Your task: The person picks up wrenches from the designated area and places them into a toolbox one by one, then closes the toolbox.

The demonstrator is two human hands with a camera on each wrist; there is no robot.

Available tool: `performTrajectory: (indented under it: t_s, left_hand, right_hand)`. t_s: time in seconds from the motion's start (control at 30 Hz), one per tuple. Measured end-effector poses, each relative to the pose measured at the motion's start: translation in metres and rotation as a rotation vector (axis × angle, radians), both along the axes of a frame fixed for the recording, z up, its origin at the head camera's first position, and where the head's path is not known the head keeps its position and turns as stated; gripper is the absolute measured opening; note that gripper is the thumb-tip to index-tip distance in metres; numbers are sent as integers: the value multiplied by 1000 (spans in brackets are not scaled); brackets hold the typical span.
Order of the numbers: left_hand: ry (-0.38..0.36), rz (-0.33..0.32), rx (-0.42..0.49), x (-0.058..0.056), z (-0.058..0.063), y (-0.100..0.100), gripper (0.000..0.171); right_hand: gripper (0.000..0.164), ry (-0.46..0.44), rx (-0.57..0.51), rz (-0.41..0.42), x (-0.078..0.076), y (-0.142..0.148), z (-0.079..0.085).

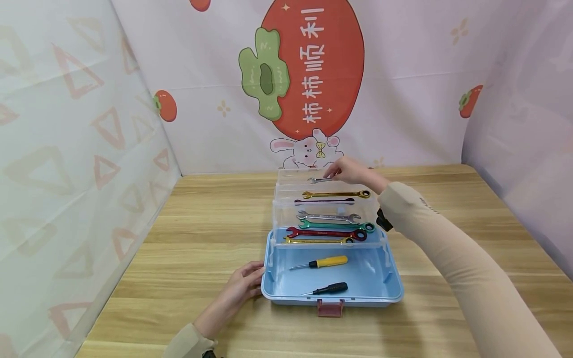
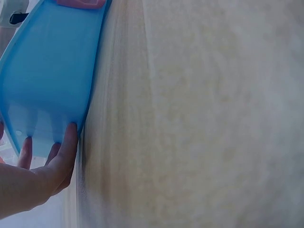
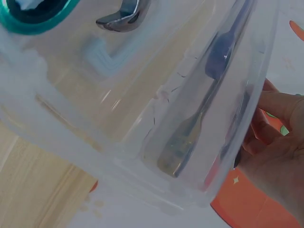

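Above the rearmost clear tray, my right hand (image 1: pixel 351 170) pinches a silver wrench (image 1: pixel 317 180) by one end, its open jaw pointing left. The right wrist view shows the right hand (image 3: pixel 273 128) behind the clear plastic wall of the trays. My left hand (image 1: pixel 243 284) rests against the left side of the light blue toolbox (image 1: pixel 293 301); in the left wrist view its fingers (image 2: pixel 70 140) touch the blue wall (image 2: pixel 52 71). The stepped trays hold a gold wrench (image 1: pixel 335 195), a purple wrench (image 1: pixel 324 202), a silver wrench (image 1: pixel 329 217), a green wrench (image 1: pixel 333 225), a red wrench (image 1: pixel 324 232) and another gold wrench (image 1: pixel 313 240).
Inside the toolbox's bottom lie a yellow-handled screwdriver (image 1: pixel 331 261) and a black-handled screwdriver (image 1: pixel 333 288). A reddish latch (image 1: pixel 330 308) hangs at the front. The wooden table (image 1: pixel 215 214) meets a patterned cloth backdrop (image 1: pixel 215 139) close behind the trays.
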State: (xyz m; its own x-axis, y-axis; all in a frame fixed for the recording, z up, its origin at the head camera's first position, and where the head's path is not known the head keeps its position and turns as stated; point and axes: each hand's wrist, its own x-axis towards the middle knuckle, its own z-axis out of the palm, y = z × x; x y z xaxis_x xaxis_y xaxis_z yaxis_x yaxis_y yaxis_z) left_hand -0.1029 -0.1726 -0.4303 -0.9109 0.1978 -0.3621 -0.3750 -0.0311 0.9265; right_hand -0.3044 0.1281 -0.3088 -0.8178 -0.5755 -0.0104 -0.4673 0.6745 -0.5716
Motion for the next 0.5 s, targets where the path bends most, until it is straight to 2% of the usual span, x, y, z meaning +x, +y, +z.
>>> performTrajectory:
  t_s: [0.5]
  left_hand:
    - [11, -4, 7, 1, -1, 0, 51]
  right_hand:
    - [25, -85, 6, -27, 0, -7, -4]
